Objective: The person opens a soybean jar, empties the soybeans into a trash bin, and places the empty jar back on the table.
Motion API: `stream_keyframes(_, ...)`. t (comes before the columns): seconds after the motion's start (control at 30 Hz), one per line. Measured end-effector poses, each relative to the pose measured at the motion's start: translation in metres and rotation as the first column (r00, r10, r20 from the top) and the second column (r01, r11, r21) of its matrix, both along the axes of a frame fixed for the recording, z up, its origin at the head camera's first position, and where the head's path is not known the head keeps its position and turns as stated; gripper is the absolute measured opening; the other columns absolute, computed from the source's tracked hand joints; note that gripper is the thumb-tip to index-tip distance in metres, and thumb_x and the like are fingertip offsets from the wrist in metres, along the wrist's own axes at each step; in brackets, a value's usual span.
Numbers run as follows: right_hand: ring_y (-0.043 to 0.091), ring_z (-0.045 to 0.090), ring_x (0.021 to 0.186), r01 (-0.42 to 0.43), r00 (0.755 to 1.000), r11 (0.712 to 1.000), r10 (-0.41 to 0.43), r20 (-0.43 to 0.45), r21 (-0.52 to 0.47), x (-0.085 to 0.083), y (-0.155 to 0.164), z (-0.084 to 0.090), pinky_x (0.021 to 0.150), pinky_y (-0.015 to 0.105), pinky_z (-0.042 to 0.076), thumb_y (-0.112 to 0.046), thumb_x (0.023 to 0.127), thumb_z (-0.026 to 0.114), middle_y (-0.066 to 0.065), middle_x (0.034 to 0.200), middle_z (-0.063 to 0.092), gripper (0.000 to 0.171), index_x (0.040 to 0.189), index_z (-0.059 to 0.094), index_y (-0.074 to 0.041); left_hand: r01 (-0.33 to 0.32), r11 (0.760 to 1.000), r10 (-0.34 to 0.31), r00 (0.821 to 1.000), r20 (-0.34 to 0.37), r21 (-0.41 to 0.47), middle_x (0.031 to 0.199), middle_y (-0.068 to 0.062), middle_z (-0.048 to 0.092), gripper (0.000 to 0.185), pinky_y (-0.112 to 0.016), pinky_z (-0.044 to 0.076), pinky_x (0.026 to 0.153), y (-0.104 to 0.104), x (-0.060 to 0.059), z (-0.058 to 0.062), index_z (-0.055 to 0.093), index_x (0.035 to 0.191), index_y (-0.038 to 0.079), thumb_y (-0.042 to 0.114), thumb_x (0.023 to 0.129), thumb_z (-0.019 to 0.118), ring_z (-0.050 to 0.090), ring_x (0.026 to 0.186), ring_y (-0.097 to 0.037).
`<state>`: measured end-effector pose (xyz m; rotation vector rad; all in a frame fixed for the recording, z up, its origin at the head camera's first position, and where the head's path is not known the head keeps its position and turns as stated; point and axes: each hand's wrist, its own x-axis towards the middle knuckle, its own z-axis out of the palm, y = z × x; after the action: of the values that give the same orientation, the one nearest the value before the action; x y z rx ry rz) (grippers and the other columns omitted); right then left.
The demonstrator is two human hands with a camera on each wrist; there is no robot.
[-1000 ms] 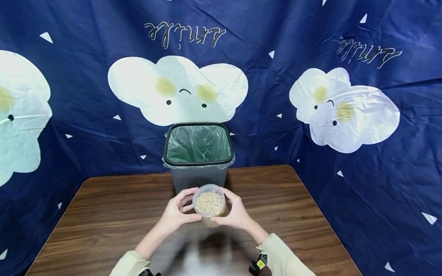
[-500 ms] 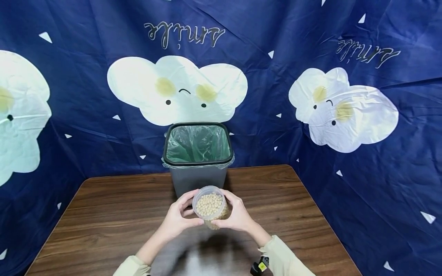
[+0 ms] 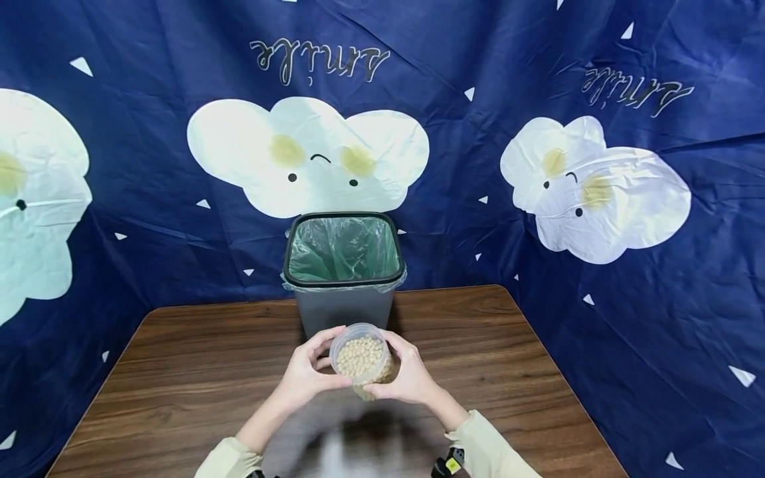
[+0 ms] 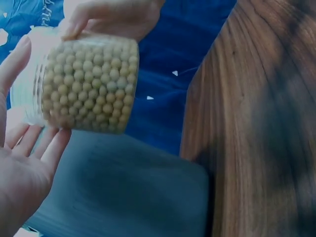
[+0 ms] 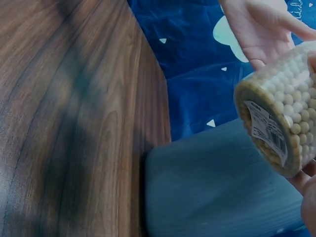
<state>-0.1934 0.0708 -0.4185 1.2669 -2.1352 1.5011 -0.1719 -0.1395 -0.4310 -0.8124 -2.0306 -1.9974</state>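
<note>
A clear plastic jar [image 3: 360,358], nearly full of small round beige beans, is held above the table by both hands, its open top facing the head camera. My left hand [image 3: 303,373] holds its left side near the rim, thumb in front and fingers behind. On the other side, my right hand [image 3: 411,373] grips the jar lower down, its thumb across the front. In the left wrist view the beans [image 4: 91,86] show packed against the wall. A white printed label [image 5: 266,131] is on the jar's base in the right wrist view.
A grey bin [image 3: 343,309] with a black rim and a clear liner stands just beyond the jar, at the far edge of the brown wooden table [image 3: 179,378]. A blue curtain [image 3: 460,166] with white clouds hangs behind and on both sides.
Both hands have lowered the jar slightly towards the person, and its rim has shifted a little left. Hold on the jar stays much the same; the bin has not moved.
</note>
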Motion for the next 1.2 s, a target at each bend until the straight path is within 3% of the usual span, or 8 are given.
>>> stream_keyframes(0.13,0.036,0.056,0.098,0.048,0.999,0.999,-0.048,0.003,-0.022,0.000,0.000,-0.002,0.085,0.030,0.048,-0.003,0.052,0.081,0.026,0.111,0.056,0.077,0.119,0.046,0.013,-0.055,0.998,0.055,0.998,-0.012,0.037,0.120,-0.027,0.051,0.071,-0.022,0.049,0.081,-0.001,-0.003,0.005,0.044,0.124,-0.012,-0.012,0.060,0.076,0.053,0.109,-0.007)
stream_keyframes(0.37,0.039,0.055,0.100,0.098,0.995,0.994,-0.098,-0.015,-0.041,-0.001,0.007,-0.006,0.085,0.031,0.048,-0.004,0.053,0.081,0.028,0.113,0.055,0.077,0.119,0.047,0.013,-0.108,0.987,0.109,0.994,-0.001,0.115,0.118,0.003,0.058,0.070,-0.022,0.048,0.084,-0.019,-0.006,0.004,0.041,0.122,-0.017,-0.019,0.059,0.072,0.053,0.109,-0.004)
stream_keyframes(0.6,0.041,0.054,0.100,0.138,0.990,0.989,-0.140,-0.031,-0.054,-0.001,0.015,-0.006,0.083,0.030,0.048,-0.005,0.053,0.081,0.028,0.114,0.055,0.076,0.119,0.047,0.014,-0.221,0.973,0.217,0.974,0.062,0.072,0.114,0.011,0.059,0.071,-0.018,0.047,0.082,-0.047,-0.003,-0.005,0.039,0.125,-0.017,-0.019,0.061,0.071,0.054,0.106,0.000)
stream_keyframes(0.8,0.038,0.055,0.099,0.136,0.989,0.989,-0.139,-0.043,-0.057,-0.002,0.020,-0.009,0.081,0.027,0.049,-0.008,0.056,0.081,0.029,0.113,0.055,0.075,0.119,0.047,0.014,-0.357,0.932,0.363,0.922,0.133,-0.070,0.111,0.008,0.057,0.070,-0.014,0.046,0.081,-0.072,0.002,-0.018,0.043,0.127,-0.010,-0.012,0.063,0.074,0.054,0.098,0.005)
stream_keyframes(1.03,0.035,0.057,0.097,0.146,0.988,0.987,-0.148,-0.040,-0.062,-0.001,0.025,-0.015,0.078,0.027,0.050,-0.010,0.057,0.080,0.028,0.112,0.055,0.075,0.119,0.047,0.014,-0.437,0.876,0.472,0.862,0.183,-0.202,0.118,-0.024,0.052,0.070,-0.012,0.046,0.077,-0.100,0.002,-0.046,0.042,0.127,-0.008,-0.004,0.066,0.076,0.052,0.094,0.009)
stream_keyframes(1.13,0.036,0.056,0.097,0.144,0.989,0.986,-0.147,-0.033,-0.080,-0.001,0.027,-0.018,0.081,0.025,0.049,-0.009,0.056,0.080,0.029,0.111,0.055,0.075,0.119,0.047,0.015,-0.462,0.827,0.534,0.823,0.193,-0.319,0.120,-0.028,0.050,0.073,-0.013,0.047,0.078,-0.113,0.000,-0.060,0.041,0.129,-0.007,0.006,0.067,0.079,0.055,0.099,-0.002)
stream_keyframes(1.2,0.037,0.056,0.096,0.147,0.988,0.984,-0.151,-0.031,-0.097,-0.001,0.028,-0.019,0.082,0.024,0.048,-0.007,0.056,0.080,0.030,0.110,0.055,0.074,0.118,0.047,0.016,-0.463,0.772,0.579,0.795,0.181,-0.434,0.121,-0.028,0.050,0.079,-0.018,0.048,0.080,-0.123,-0.001,-0.071,0.040,0.130,-0.006,0.017,0.067,0.081,0.056,0.104,-0.015)
